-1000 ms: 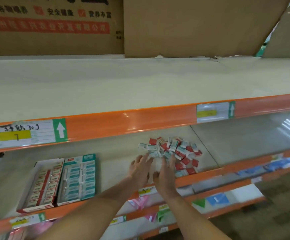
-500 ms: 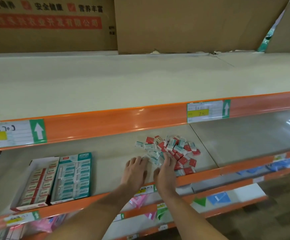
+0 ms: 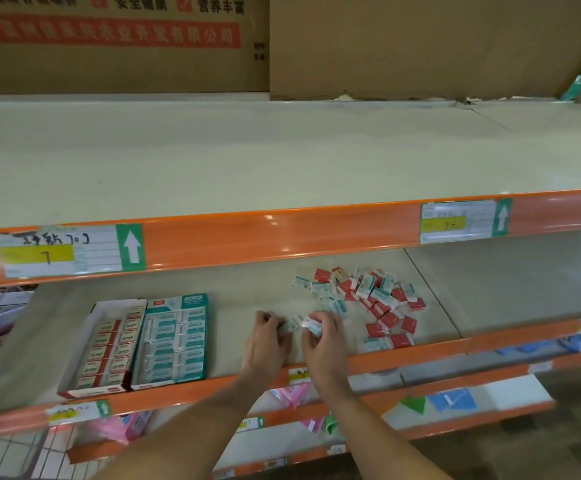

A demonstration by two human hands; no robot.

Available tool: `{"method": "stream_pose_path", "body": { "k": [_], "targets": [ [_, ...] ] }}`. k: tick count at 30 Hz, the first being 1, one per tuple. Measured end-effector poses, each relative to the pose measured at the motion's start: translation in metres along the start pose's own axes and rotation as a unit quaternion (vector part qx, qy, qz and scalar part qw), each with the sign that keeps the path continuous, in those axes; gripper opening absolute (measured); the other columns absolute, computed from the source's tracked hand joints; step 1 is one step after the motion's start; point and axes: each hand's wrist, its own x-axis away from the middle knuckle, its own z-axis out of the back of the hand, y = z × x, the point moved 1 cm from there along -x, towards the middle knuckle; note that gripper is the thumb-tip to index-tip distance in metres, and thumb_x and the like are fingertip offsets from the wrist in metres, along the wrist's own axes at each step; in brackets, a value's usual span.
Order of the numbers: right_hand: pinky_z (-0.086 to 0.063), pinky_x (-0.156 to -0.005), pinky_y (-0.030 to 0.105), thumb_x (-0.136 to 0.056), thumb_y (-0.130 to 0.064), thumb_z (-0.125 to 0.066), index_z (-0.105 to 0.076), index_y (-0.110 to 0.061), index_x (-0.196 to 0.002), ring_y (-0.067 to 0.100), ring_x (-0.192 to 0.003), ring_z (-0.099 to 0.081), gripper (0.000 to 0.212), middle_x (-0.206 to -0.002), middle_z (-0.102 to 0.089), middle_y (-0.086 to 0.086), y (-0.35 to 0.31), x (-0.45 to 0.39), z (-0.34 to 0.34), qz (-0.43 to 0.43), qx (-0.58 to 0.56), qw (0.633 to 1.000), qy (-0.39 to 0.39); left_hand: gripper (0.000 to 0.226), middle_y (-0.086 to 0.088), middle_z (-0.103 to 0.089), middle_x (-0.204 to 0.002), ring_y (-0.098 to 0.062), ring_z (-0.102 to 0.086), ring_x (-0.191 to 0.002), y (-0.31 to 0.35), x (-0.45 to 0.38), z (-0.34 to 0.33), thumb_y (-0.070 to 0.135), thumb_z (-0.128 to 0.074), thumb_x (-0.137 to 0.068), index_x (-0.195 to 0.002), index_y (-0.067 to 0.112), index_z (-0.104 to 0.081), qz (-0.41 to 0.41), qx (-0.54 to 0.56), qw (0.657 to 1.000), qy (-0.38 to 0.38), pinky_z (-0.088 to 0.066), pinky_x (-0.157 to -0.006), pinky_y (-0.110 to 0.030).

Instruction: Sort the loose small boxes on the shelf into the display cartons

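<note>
A pile of loose small boxes (image 3: pixel 368 296), red ones and teal-and-white ones, lies on the middle shelf (image 3: pixel 247 292) to the right of my hands. My left hand (image 3: pixel 266 337) curls its fingers round a teal-and-white small box (image 3: pixel 287 327). Beside it, my right hand (image 3: pixel 322 341) pinches another teal-and-white box (image 3: pixel 311 325) at the pile's near left edge. Two display cartons stand side by side at the left: a red carton (image 3: pixel 105 348) with red boxes and a teal carton (image 3: pixel 174 341) packed with teal boxes.
An orange rail (image 3: pixel 282 233) of the bare upper shelf overhangs the work area. Big cardboard boxes (image 3: pixel 403 43) stand at the back of that shelf. Lower shelves hold pink and blue packets (image 3: pixel 292 396). The shelf's orange front lip (image 3: pixel 403 355) runs under my wrists.
Both hands were lying flat with spread fingers at the pile's edge. Now their fingers have curled and each has taken a teal-and-white box, drawn slightly toward me.
</note>
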Motion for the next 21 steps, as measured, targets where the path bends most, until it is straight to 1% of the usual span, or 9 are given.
{"method": "stream_pose_path", "body": {
  "k": [1, 4, 7, 9, 10, 13, 15, 18, 21],
  "targets": [
    [-0.044, -0.084, 0.006, -0.092, -0.015, -0.066, -0.055, -0.021, -0.117, 0.006, -0.104, -0.056, 0.028, -0.114, -0.052, -0.009, -0.003, 0.0, -0.004, -0.01, -0.003, 1.0, -0.018, 0.03, 0.0, -0.047, -0.119, -0.015, -0.055, -0.096, -0.003, 0.0, 0.002, 0.017, -0.059, -0.093, -0.123, 0.012, -0.059, 0.004, 0.001, 1.0, 0.001, -0.042, -0.087, -0.02],
    [-0.045, -0.094, 0.014, -0.091, -0.01, -0.066, -0.054, -0.022, -0.125, 0.002, -0.109, -0.051, 0.038, -0.118, -0.055, -0.01, -0.004, 0.002, -0.01, -0.032, 0.005, 0.997, -0.069, 0.037, -0.002, -0.049, -0.124, -0.019, -0.056, -0.105, -0.008, 0.001, 0.01, 0.017, -0.058, -0.094, -0.13, 0.014, -0.054, 0.013, -0.002, 1.0, -0.007, -0.044, -0.093, -0.025],
    [-0.041, -0.096, 0.012, -0.09, -0.006, -0.067, -0.053, -0.022, -0.131, 0.0, -0.113, -0.051, 0.047, -0.124, -0.059, -0.01, -0.004, -0.001, -0.01, -0.048, 0.009, 0.995, -0.092, 0.046, -0.001, -0.05, -0.124, -0.019, -0.057, -0.105, -0.015, 0.003, 0.013, 0.02, -0.064, -0.088, -0.133, 0.018, -0.054, 0.027, 0.001, 0.999, -0.019, -0.046, -0.093, -0.028],
    [-0.037, -0.094, 0.008, -0.089, -0.005, -0.067, -0.055, -0.022, -0.132, -0.002, -0.113, -0.05, 0.048, -0.125, -0.06, -0.011, -0.004, -0.003, -0.009, -0.054, 0.007, 0.994, -0.097, 0.044, 0.002, -0.053, -0.118, -0.019, -0.059, -0.101, -0.021, 0.003, 0.015, 0.021, -0.068, -0.083, -0.127, 0.021, -0.06, 0.04, 0.023, 0.999, -0.021, -0.048, -0.09, -0.029],
    [-0.035, -0.091, 0.004, -0.089, -0.005, -0.067, -0.056, -0.022, -0.131, -0.001, -0.113, -0.051, 0.047, -0.125, -0.06, -0.01, -0.004, -0.004, -0.008, -0.055, 0.01, 0.994, -0.098, 0.041, 0.004, -0.055, -0.114, -0.018, -0.059, -0.099, -0.023, 0.002, 0.017, 0.02, -0.069, -0.081, -0.121, 0.023, -0.063, 0.045, 0.038, 0.998, -0.019, -0.049, -0.088, -0.027],
    [-0.033, -0.079, -0.004, -0.089, -0.009, -0.069, -0.06, -0.021, -0.127, 0.005, -0.116, -0.051, 0.041, -0.124, -0.056, -0.008, -0.001, -0.009, -0.008, -0.049, 0.032, 0.992, -0.109, 0.028, 0.011, -0.056, -0.099, -0.006, -0.056, -0.085, -0.028, 0.003, 0.024, 0.012, -0.071, -0.078, -0.102, 0.027, -0.065, 0.041, 0.082, 0.996, -0.006, -0.039, -0.073, -0.006],
    [-0.032, -0.077, -0.006, -0.089, -0.011, -0.069, -0.063, -0.021, -0.124, 0.006, -0.115, -0.049, 0.037, -0.123, -0.053, -0.008, 0.0, -0.011, -0.01, -0.04, 0.052, 0.991, -0.119, 0.024, 0.01, -0.055, -0.095, -0.002, -0.053, -0.08, -0.029, 0.007, 0.027, 0.008, -0.07, -0.08, -0.093, 0.026, -0.061, 0.037, 0.106, 0.994, 0.009, -0.037, -0.069, -0.004],
    [-0.03, -0.079, -0.007, -0.088, -0.01, -0.071, -0.067, -0.023, -0.119, 0.008, -0.112, -0.051, 0.034, -0.119, -0.053, -0.009, 0.0, -0.013, -0.013, -0.027, 0.07, 0.989, -0.128, 0.024, 0.007, -0.054, -0.099, -0.002, -0.053, -0.083, -0.034, 0.014, 0.026, 0.002, -0.065, -0.082, -0.091, 0.023, -0.059, 0.026, 0.12, 0.992, 0.03, -0.038, -0.073, -0.004],
    [-0.03, -0.081, -0.006, -0.088, -0.009, -0.07, -0.067, -0.026, -0.121, 0.007, -0.111, -0.05, 0.037, -0.12, -0.052, -0.009, -0.001, -0.014, -0.015, -0.022, 0.076, 0.986, -0.145, 0.027, 0.002, -0.05, -0.108, 0.001, -0.051, -0.091, -0.038, 0.014, 0.027, -0.006, -0.061, -0.081, -0.091, 0.02, -0.059, 0.021, 0.139, 0.989, 0.054, -0.037, -0.083, -0.003]
  ]
}}
